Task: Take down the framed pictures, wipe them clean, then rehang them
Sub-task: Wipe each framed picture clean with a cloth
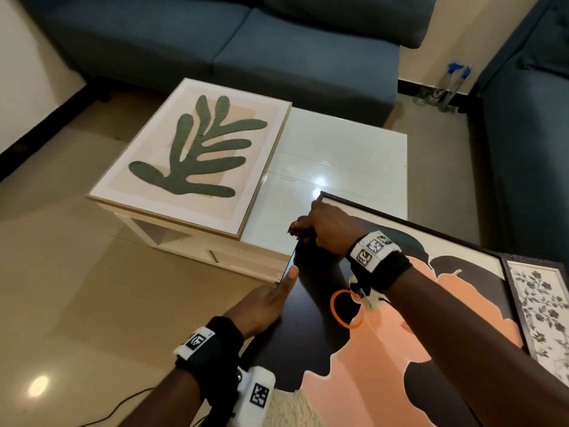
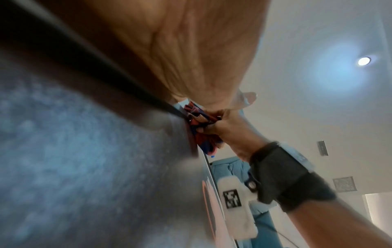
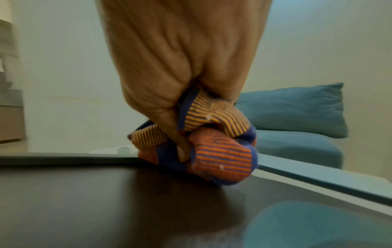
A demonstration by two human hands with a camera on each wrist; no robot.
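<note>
A large black-framed picture [image 1: 385, 349] with peach and black shapes lies tilted in front of me, its far corner over the white table [image 1: 345, 155]. My right hand [image 1: 323, 229] grips a bunched orange-and-blue striped cloth [image 3: 214, 151] and presses it on the glass near the picture's far left corner. The cloth [image 2: 199, 127] also shows in the left wrist view against the frame edge. My left hand [image 1: 268, 300] holds the picture's left edge, thumb lying on top, fingers hidden beneath. A second picture [image 1: 197, 155], a green leaf in a light wooden frame, lies flat on the table's left part.
A smaller floral picture [image 1: 545, 306] in a dark frame lies beside the big one at the right. Blue sofas [image 1: 234, 41] stand behind and to the right of the table. Spray bottles [image 1: 446, 87] stand on the floor in the far corner. A cable [image 1: 123, 408] crosses the tiled floor.
</note>
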